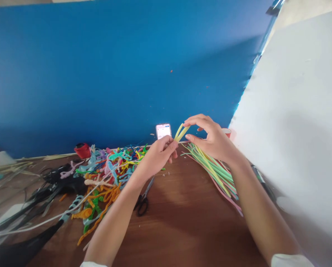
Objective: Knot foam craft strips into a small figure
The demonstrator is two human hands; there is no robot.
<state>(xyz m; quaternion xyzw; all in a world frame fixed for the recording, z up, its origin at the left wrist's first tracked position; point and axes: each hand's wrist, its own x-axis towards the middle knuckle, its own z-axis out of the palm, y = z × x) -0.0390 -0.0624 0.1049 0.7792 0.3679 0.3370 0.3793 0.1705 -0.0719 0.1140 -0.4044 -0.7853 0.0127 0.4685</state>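
Note:
My left hand is closed, its thumb and fingers pinching a yellow pipe cleaner that is bent into a narrow loop above the table. Close to the loop's upper end is my right hand, thumb and fingers apart; its index fingertip seems to touch the loop. Beneath the right hand lies a bundle of long straight pipe cleaners in green, yellow and pink. Scissors with black handles rest on the table, partly behind my left forearm. A lit phone leans upright behind my left hand.
A tangled heap of bent, coloured pipe cleaners covers the left of the brown table. A white cable crosses it. Beside the heap are a red spool and black items. A blue panel rises behind, a white one at right.

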